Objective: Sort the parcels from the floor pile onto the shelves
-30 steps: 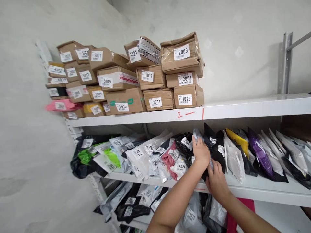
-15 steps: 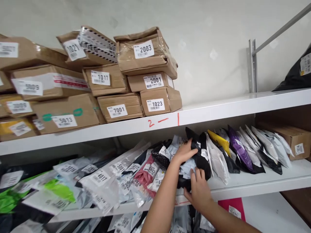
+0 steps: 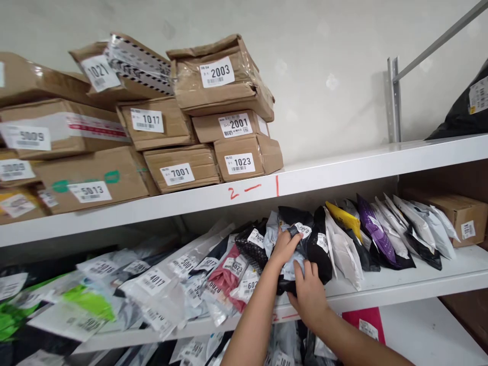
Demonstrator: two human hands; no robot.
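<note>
My left hand is closed on a black mailing bag with a white label, among upright soft parcels on the middle shelf. My right hand sits lower, its fingers bent over a pale blue-grey mailing bag and the thumb beneath at the shelf's front edge. Right of both hands stands another black bag with a label. To the left, a dark bubble-wrapped parcel leans beside the left wrist. The lower parts of the held bags are partly hidden by my hands.
Labelled cardboard boxes are stacked on the upper shelf, whose edge overhangs the parcels. Clear and grey bags spread out at left. White, yellow and purple mailers stand at right, before a carton.
The black bag at my left hand has tipped forward and down, bringing its label into sight. My left hand has shifted slightly lower; my right hand stays nearly in place.
</note>
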